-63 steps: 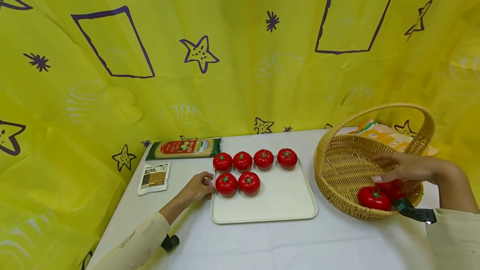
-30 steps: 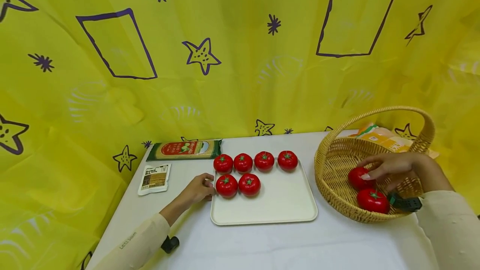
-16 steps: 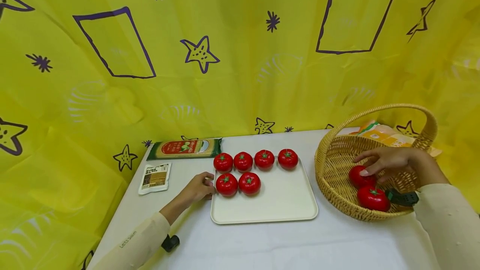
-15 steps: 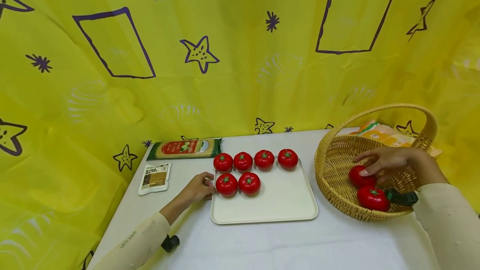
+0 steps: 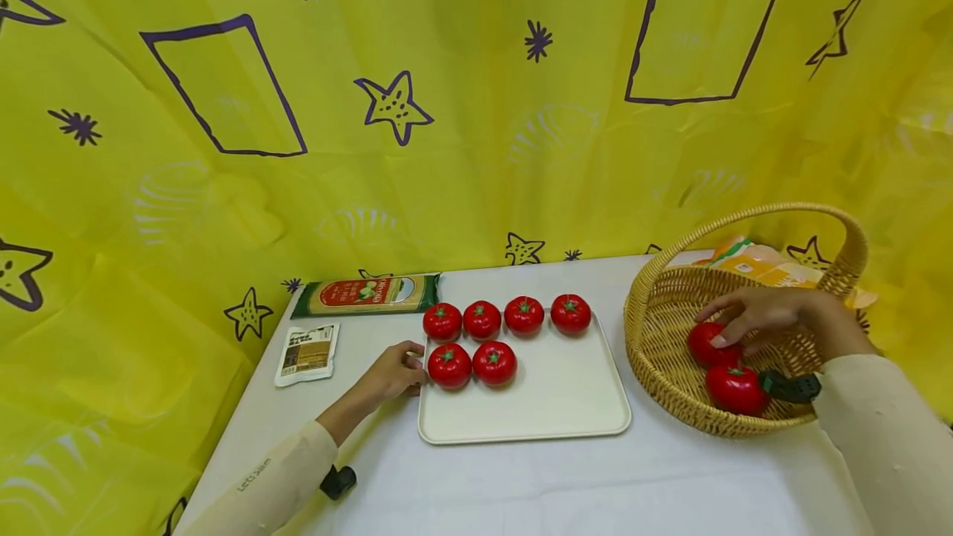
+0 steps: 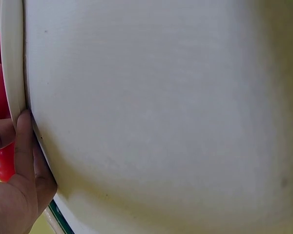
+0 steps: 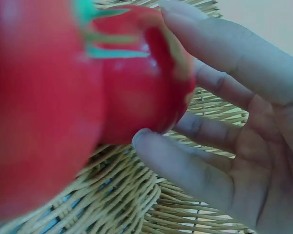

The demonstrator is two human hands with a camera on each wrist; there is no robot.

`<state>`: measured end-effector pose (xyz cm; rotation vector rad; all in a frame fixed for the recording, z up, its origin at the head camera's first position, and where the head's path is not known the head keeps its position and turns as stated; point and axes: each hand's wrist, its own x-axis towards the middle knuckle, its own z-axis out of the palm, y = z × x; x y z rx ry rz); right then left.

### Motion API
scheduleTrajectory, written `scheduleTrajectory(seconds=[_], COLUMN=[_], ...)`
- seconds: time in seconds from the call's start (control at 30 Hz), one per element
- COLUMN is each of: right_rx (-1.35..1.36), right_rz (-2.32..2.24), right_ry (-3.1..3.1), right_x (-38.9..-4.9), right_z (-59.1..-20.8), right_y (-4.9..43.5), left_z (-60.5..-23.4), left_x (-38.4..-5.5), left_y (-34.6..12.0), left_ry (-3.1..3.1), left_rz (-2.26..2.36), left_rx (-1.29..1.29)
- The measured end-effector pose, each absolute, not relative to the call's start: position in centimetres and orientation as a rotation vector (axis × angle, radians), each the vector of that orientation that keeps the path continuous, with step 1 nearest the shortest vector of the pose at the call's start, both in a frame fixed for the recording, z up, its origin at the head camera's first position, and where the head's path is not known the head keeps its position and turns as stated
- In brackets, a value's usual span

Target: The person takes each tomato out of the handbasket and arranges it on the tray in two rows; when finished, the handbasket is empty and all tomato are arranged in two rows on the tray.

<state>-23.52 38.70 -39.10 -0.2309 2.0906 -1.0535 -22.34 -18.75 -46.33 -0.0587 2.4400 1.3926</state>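
Note:
My right hand (image 5: 770, 313) is inside the wicker basket (image 5: 670, 387), its fingers and thumb around a red tomato (image 5: 707, 342). In the right wrist view, the fingertips (image 7: 154, 146) curve against this tomato (image 7: 141, 92). A second tomato (image 5: 735, 391) sits just in front of it in the basket and fills the left of that view. My left hand (image 5: 390, 372) pinches the left rim of the cream tray (image 5: 558, 404), as the left wrist view shows at the tray edge (image 6: 12, 63). Several tomatoes (image 5: 495, 363) stand on the tray in two rows.
A green pasta package (image 5: 365, 294) lies behind the tray to the left, with a small white sachet (image 5: 307, 354) in front of it. An orange bag (image 5: 770, 267) lies behind the basket. The basket's tall handle (image 5: 774, 209) arches over its opening. A yellow curtain hangs behind.
My right hand has moved leftward inside the basket, bringing its tomato left and back from beside the other one. In the last half second both basket tomatoes shift slightly. My left hand stays put.

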Motion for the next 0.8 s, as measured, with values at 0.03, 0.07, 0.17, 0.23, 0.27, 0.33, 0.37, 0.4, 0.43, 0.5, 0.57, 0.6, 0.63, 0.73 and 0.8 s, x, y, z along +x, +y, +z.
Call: scheduleTrajectory(seconds=[0.03, 0.07, 0.17, 0.23, 0.27, 0.33, 0.37, 0.4, 0.43, 0.5, 0.57, 0.6, 0.63, 0.73, 0.8], right_rx=[-0.231, -0.233, -0.224, -0.214, -0.206, -0.199, -0.192, -0.191, -0.192, -0.201, -0.212, -0.220, -0.227, -0.237, -0.242], right_rz=[-1.056, -1.061, -1.068, -1.053, -1.045, -1.023, -1.013, -1.002, -0.991, -0.972, -0.956, -0.951, -0.950, -0.956, -0.973], right_ry=[2.094, 2.094, 2.099, 2.112, 2.120, 2.135, 2.143, 2.150, 2.158, 2.172, 2.186, 2.191, 2.196, 2.204, 2.203], right_x=[-23.6, -23.6, -23.8, -23.8, -23.8, -23.9, -23.9, -23.9, -23.9, -24.0, -24.0, -24.0, -24.0, -24.1, -24.1], right_z=[-39.2, -39.3, -39.4, -39.4, -39.4, -39.4, -39.4, -39.3, -39.3, -39.3, -39.3, -39.3, -39.3, -39.3, -39.4], right_y=[38.7, 38.7, 38.5, 38.3, 38.2, 38.0, 37.9, 37.8, 37.7, 37.5, 37.4, 37.4, 37.4, 37.5, 37.6], left_z=[-46.3, -46.3, -46.2, -46.2, -46.2, -46.2, -46.2, -46.2, -46.2, -46.3, -46.3, -46.3, -46.3, -46.2, -46.1], left_x=[-22.3, -22.3, -22.4, -22.4, -22.4, -22.3, -22.3, -22.3, -22.3, -22.3, -22.3, -22.3, -22.3, -22.3, -22.2], left_y=[-18.7, -18.7, -18.7, -18.7, -18.7, -18.7, -18.8, -18.8, -18.8, -18.8, -18.8, -18.8, -18.8, -18.8, -18.7], left_ry=[2.441, 2.442, 2.444, 2.446, 2.445, 2.445, 2.446, 2.444, 2.443, 2.442, 2.440, 2.439, 2.441, 2.440, 2.439], left_rz=[1.389, 1.388, 1.383, 1.378, 1.378, 1.378, 1.379, 1.383, 1.385, 1.388, 1.392, 1.393, 1.390, 1.397, 1.402], left_rx=[-0.054, -0.053, -0.057, -0.069, -0.077, -0.072, -0.067, -0.066, -0.061, -0.047, -0.054, -0.059, -0.060, -0.065, -0.060])
